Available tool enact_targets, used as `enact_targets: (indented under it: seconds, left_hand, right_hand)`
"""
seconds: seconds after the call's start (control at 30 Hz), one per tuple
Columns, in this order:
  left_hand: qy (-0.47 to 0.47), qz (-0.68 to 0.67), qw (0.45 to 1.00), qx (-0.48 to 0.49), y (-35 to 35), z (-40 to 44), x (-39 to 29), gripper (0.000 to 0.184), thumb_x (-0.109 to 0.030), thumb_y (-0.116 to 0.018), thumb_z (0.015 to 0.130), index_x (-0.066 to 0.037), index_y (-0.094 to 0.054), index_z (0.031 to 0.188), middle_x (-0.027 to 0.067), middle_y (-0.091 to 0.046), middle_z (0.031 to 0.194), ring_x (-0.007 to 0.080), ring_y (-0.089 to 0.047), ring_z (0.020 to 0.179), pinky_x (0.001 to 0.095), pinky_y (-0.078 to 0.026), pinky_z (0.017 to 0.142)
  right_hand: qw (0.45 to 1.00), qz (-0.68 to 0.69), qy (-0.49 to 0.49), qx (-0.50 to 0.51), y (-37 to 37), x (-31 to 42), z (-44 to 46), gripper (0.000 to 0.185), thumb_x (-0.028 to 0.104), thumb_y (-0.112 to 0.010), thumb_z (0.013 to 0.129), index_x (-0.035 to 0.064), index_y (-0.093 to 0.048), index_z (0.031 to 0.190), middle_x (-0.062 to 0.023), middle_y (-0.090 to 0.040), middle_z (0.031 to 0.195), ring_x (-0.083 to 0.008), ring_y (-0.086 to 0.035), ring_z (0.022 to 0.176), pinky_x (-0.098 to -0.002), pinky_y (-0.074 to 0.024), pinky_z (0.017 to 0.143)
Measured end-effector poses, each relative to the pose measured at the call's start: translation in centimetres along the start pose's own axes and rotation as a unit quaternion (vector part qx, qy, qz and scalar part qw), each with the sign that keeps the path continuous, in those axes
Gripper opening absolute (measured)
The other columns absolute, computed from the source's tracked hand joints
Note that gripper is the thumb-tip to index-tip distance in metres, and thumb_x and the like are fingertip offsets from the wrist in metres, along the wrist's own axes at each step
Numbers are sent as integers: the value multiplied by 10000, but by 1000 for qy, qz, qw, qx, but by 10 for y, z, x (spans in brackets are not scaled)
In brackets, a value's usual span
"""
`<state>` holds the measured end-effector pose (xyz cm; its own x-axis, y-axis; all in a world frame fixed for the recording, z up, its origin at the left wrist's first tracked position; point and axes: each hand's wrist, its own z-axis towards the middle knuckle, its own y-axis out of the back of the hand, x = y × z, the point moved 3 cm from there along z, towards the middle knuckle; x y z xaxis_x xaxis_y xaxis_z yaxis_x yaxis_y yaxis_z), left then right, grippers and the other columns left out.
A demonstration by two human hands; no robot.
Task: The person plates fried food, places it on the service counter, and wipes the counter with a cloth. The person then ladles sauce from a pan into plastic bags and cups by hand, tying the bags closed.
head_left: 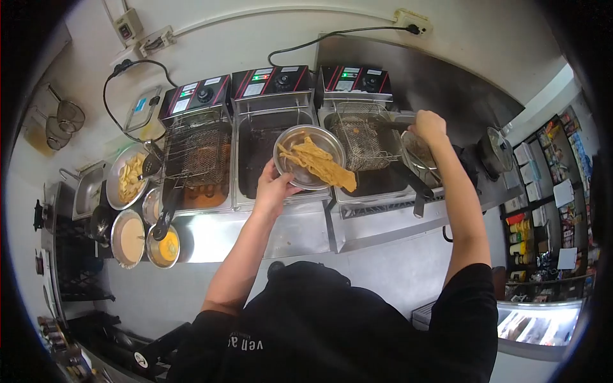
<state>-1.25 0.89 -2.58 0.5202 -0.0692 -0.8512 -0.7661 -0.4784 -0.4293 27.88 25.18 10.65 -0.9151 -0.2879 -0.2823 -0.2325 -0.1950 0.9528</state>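
My left hand grips the near left rim of a round metal bowl, thumb over the edge. Long golden-brown pieces of battered fried food lie in the bowl, one end sticking out over its right rim. The bowl is held above the middle deep fryer. My right hand is closed beside the right fryer, above a round metal container; what its fingers hold is hidden. Close to it, a mesh fry basket with a black handle rests on the right fryer.
Another mesh basket sits over the left fryer, which holds brownish oil. Further left stand a bowl of pale cut pieces, a bowl of batter and a bowl of yellow liquid. A lidded pot stands far right.
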Motion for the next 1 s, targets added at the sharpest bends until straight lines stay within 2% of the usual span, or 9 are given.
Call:
enact_targets:
  seconds: [0.03,0.17,0.2,0.27,0.47,0.7,0.77,0.87,1.0]
  left_hand:
    - [8,2,1000,14,0,3,-1,606,66,-503,811,-50,-299,1370,147,-492,1207,229,-635,853,342,-590,707]
    - [11,6,1000,20,-3,9,-2,607,71,-499,809,-50,-300,1370,146,-490,1214,236,-635,864,344,-589,713]
    - [4,5,1000,26,-3,12,-1,604,71,-500,809,-47,-304,1368,142,-493,1215,237,-636,859,346,-588,713]
    - [0,7,999,36,-5,14,0,601,71,-502,809,-43,-307,1366,138,-496,1215,238,-638,854,347,-587,714]
    - [11,31,998,49,-15,13,-4,594,54,-509,814,-82,-332,1365,118,-524,1191,212,-638,794,342,-580,702]
    - [34,5,997,72,-13,12,-1,590,54,-513,814,-95,-344,1359,104,-528,1189,205,-632,857,337,-576,708]
    - [32,-6,997,76,-6,9,-1,589,59,-511,814,-92,-345,1359,104,-527,1187,207,-629,875,335,-576,708]
    - [24,26,997,68,8,-3,0,592,72,-505,811,-85,-341,1358,105,-525,1190,214,-626,899,336,-577,718]
    - [50,22,997,60,32,-31,12,610,85,-505,802,-93,-335,1359,94,-502,1218,218,-626,923,330,-578,733]
  right_hand:
    - [1000,17,-3,16,11,-3,-5,277,332,-696,744,91,-711,882,-150,-680,919,-300,-660,874,-392,-521,771]
    - [996,80,-1,48,67,-6,-30,269,368,-716,729,117,-725,824,-137,-680,791,-273,-666,815,-382,-517,732]
    - [991,118,4,63,87,-2,-41,264,357,-705,747,104,-728,820,-117,-663,678,-253,-662,727,-365,-509,684]
    - [986,141,15,90,115,4,-59,250,335,-687,765,98,-729,831,-94,-649,625,-241,-646,650,-356,-494,641]
    - [977,161,105,92,158,31,-94,239,252,-685,761,24,-706,828,-112,-617,584,-210,-607,552,-323,-451,568]
    - [963,219,147,63,153,24,-82,256,267,-694,746,23,-706,826,-113,-624,599,-214,-609,564,-327,-459,581]
    - [979,177,45,86,142,12,-63,283,330,-717,720,74,-724,840,-131,-663,685,-274,-656,697,-367,-500,660]
    - [996,78,42,11,86,8,-33,291,343,-739,696,71,-720,800,-147,-673,756,-281,-666,772,-389,-514,696]
    - [998,31,49,30,8,35,-5,346,346,-749,692,52,-689,864,-159,-673,894,-309,-651,878,-406,-517,755]
